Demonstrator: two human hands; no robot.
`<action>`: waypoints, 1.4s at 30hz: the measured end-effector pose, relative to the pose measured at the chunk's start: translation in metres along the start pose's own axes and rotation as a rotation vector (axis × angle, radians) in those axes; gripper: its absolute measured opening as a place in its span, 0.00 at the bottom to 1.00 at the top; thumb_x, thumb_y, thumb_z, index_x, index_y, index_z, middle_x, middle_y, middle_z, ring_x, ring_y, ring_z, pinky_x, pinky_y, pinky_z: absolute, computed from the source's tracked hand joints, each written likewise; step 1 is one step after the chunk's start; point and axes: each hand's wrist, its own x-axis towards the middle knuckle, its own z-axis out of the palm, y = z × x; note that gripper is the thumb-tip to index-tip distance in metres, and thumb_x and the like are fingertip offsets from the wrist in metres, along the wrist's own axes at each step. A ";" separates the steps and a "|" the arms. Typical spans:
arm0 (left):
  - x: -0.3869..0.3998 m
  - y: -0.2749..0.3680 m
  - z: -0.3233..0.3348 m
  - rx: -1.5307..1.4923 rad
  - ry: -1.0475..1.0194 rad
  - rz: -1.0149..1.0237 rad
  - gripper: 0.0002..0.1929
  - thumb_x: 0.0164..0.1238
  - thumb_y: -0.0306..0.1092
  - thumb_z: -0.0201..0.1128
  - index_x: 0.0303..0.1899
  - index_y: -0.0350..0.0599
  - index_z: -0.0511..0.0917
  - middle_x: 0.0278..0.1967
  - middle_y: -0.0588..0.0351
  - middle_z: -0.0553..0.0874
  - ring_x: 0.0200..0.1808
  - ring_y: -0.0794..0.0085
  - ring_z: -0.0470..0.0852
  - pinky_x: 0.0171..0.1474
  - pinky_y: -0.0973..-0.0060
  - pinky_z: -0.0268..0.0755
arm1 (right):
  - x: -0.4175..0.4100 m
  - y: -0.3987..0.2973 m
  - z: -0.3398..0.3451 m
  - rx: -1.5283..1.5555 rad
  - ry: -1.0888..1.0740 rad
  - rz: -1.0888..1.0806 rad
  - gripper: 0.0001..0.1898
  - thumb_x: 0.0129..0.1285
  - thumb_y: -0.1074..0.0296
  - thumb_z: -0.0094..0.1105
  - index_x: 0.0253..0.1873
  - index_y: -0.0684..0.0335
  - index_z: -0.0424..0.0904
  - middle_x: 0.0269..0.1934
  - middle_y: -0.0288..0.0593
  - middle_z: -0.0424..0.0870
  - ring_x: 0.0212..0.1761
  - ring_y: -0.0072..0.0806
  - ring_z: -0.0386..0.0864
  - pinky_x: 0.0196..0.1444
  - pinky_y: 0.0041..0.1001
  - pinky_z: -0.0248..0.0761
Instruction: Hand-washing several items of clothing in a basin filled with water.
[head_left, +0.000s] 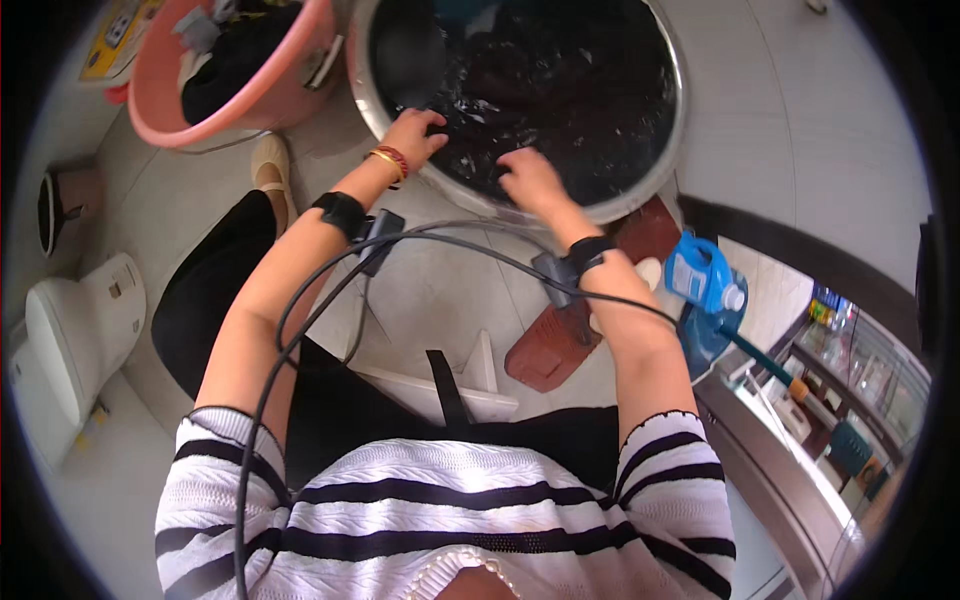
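A wide, light-rimmed basin (681, 112) stands before me, filled with dark liquid (555, 97) whose surface is rippled. Dark cloth may lie in it, but I cannot make it out clearly. My left hand (414, 139) is at the basin's near left rim, thumb and fingers apart, with nothing visible in them. Over the near edge of the liquid, my right hand (531, 180) has its fingers bent inward and slightly blurred. Whether those fingers pinch anything dark is hidden. Black straps with grey devices sit on both forearms, linked by a black cable (450, 238).
A pink tub (247, 124) holding dark and grey cloth stands at upper left. A blue detergent jug (694, 274) and a teal-handled tool (757, 356) are on the right. Below are a brown slipper (547, 349) and a white stool (450, 397); a toilet (90, 330) stands left.
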 end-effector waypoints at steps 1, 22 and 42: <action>-0.002 0.008 -0.002 0.051 -0.069 -0.017 0.14 0.55 0.36 0.59 0.44 0.45 0.74 0.39 0.50 0.77 0.38 0.68 0.77 0.42 0.73 0.70 | -0.018 -0.011 0.015 0.013 -0.057 0.040 0.16 0.47 0.70 0.52 0.44 0.58 0.74 0.42 0.46 0.71 0.49 0.41 0.68 0.47 0.37 0.68; -0.118 0.133 0.002 -0.263 -1.467 0.397 0.12 0.60 0.39 0.55 0.40 0.45 0.79 0.36 0.58 0.82 0.40 0.75 0.77 0.45 0.75 0.67 | -0.165 -0.133 -0.202 1.127 -0.545 -0.210 0.09 0.54 0.74 0.51 0.39 0.69 0.75 0.36 0.41 0.78 0.36 0.26 0.77 0.39 0.21 0.69; -0.022 0.003 -0.027 -0.056 0.032 -0.176 0.09 0.56 0.32 0.56 0.38 0.45 0.77 0.31 0.54 0.82 0.34 0.69 0.80 0.39 0.74 0.71 | 0.059 -0.060 0.011 0.025 -0.232 0.371 0.31 0.51 0.59 0.56 0.60 0.56 0.57 0.50 0.49 0.71 0.54 0.41 0.67 0.53 0.38 0.63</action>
